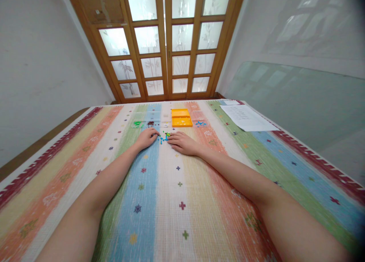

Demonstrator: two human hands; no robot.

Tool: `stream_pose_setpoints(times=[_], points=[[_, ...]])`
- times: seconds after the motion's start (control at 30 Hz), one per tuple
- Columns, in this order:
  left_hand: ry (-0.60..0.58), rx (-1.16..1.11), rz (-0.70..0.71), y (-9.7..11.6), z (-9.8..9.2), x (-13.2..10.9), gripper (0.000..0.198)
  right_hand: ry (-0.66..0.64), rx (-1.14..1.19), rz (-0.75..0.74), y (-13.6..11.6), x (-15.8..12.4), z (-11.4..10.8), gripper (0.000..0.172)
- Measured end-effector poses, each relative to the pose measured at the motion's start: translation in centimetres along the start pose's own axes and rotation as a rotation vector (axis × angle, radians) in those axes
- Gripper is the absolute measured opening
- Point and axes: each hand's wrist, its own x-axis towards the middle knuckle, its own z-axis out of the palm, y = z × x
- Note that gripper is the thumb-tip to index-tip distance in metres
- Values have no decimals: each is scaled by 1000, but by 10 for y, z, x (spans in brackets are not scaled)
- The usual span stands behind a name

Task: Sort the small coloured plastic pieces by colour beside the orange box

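The left hand (pixel 146 138) is lying loosely curled; whether it is pinching anything cannot be told. The right hand (pixel 182 142) is lying flat, fingers open, holding nothing. Both are touching the small coloured beads (pixel 164 137) between them on the striped cloth (pixel 171 201). An orange tray (pixel 181 117) is sitting just beyond, with a paper sheet (pixel 246 117) to the right.

I see a striped woven cloth (pixel 171 201) over the bench: blue, green, orange, yellow and white bands, dotted with small crosses, dark red at the side edges. Near the far edge sit a yellow-orange plastic tray (pixel 181 118) and tiny blue and green plastic pieces (pixel 163 138).

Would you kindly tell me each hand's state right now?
Left hand: curled beside small multicoloured pieces; grip cannot be told.
Right hand: open, flat, holding nothing.
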Motion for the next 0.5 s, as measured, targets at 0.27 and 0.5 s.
stream_pose_setpoints(times=[0.27, 0.5], points=[[-17, -4, -24, 0, -1, 0, 26, 30, 5, 29, 2, 0, 3, 37], [-14, -7, -8, 0, 0, 0, 27, 40, 24, 33, 2, -1, 1, 38]])
